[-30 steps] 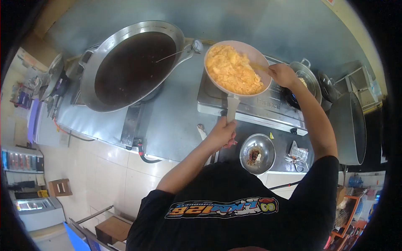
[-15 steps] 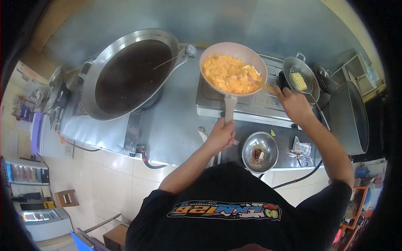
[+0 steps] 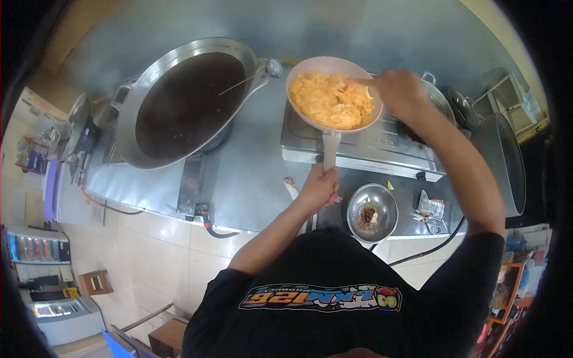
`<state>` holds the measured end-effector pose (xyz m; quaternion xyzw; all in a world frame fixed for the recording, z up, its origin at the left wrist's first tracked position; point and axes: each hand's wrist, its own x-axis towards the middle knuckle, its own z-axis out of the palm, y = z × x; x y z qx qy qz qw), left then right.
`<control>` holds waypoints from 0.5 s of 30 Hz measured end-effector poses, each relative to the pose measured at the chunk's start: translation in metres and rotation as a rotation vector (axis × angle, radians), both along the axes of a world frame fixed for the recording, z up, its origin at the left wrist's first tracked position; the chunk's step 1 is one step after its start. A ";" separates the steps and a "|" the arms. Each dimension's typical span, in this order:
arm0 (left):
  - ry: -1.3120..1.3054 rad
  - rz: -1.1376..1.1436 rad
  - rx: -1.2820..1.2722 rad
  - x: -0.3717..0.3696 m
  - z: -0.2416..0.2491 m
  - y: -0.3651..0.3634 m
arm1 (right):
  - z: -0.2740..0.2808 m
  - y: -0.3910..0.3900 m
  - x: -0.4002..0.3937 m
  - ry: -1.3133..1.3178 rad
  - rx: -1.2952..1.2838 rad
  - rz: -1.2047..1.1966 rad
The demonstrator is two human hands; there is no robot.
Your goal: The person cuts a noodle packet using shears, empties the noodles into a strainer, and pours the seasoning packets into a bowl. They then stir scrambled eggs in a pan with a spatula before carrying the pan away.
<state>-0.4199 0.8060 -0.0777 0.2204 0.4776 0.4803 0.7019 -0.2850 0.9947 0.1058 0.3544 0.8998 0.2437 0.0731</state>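
Note:
A light-coloured frying pan [image 3: 327, 62] with scrambled egg [image 3: 332, 101] in it sits over the silver gas stove [image 3: 382, 143]. My left hand [image 3: 319, 186] is wrapped round the pan's pale handle [image 3: 330, 149]. Over the pan's right edge, my right hand [image 3: 406, 92] is closed on a wooden spatula [image 3: 365, 82], whose tip reaches into the upper part of the egg; the hand is slightly blurred. Below the stove, near my left hand, stands a metal bowl [image 3: 387, 203] with brown bits and a white dab inside.
A large wok [image 3: 128, 134] of dark liquid, with a thermometer [image 3: 274, 67] at its rim, stands at the left. Scissors [image 3: 431, 225] and an opened packet [image 3: 431, 206] lie right of the bowl. A smaller pot [image 3: 441, 98] and a big grey pot [image 3: 498, 161] are at the right.
My right hand has moved up and slightly left with the spatula, from the pan's lower right to its upper right. The egg has shifted in the pan. My left hand keeps its grip.

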 end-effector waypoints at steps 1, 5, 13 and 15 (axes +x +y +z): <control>-0.012 0.006 -0.006 0.000 -0.001 -0.001 | 0.022 -0.010 0.005 -0.001 -0.004 -0.003; -0.056 0.005 0.017 0.000 -0.005 0.000 | 0.065 -0.055 0.008 -0.054 -0.163 -0.040; 0.010 0.071 0.013 0.006 -0.009 -0.001 | -0.041 -0.054 -0.046 0.114 -0.253 -0.184; -0.007 0.079 0.020 0.005 -0.007 -0.004 | -0.032 -0.039 -0.053 0.093 -0.226 -0.255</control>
